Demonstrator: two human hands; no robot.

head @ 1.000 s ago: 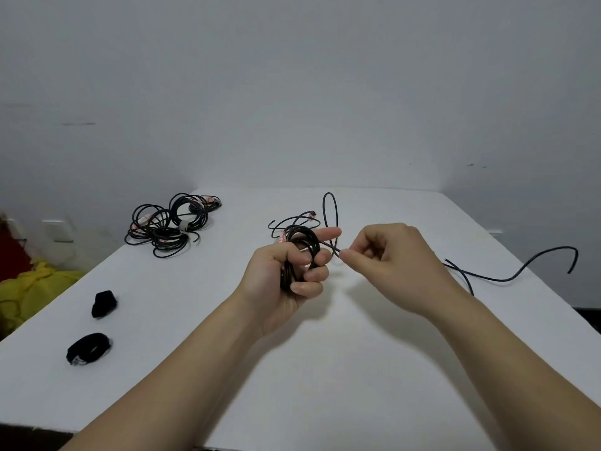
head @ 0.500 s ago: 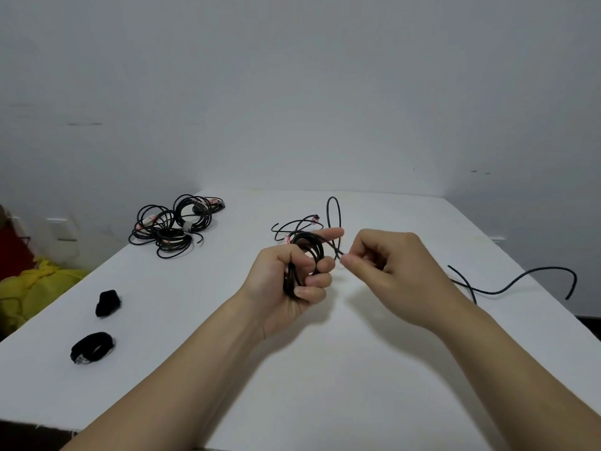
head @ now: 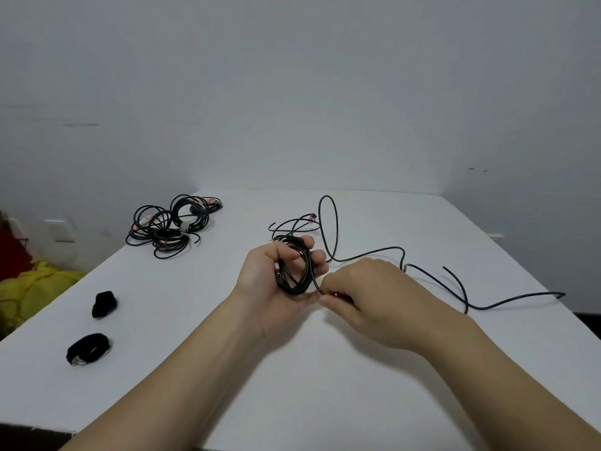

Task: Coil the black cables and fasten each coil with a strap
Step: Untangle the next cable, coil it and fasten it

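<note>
My left hand (head: pixel 273 281) is shut around a small coil of black cable (head: pixel 294 268), held upright above the white table (head: pixel 325 402). My right hand (head: pixel 367 301) pinches the same cable just below and right of the coil. The loose part of the cable (head: pixel 432 278) loops up behind the hands and trails off to the right across the table. Two black straps lie at the left: one rolled strap (head: pixel 104 303) and a flatter strap (head: pixel 88 348) nearer the front edge.
A heap of black cable coils (head: pixel 169 229) with red and white tags lies at the far left of the table. A short black cable piece (head: pixel 292 222) lies behind my left hand. Yellow cloth (head: pixel 35 288) sits off the table's left edge. A grey wall stands behind.
My right hand has dropped from beside the coil's top to below its lower right side, drawing the cable down. The loose length has slid in from the right.
</note>
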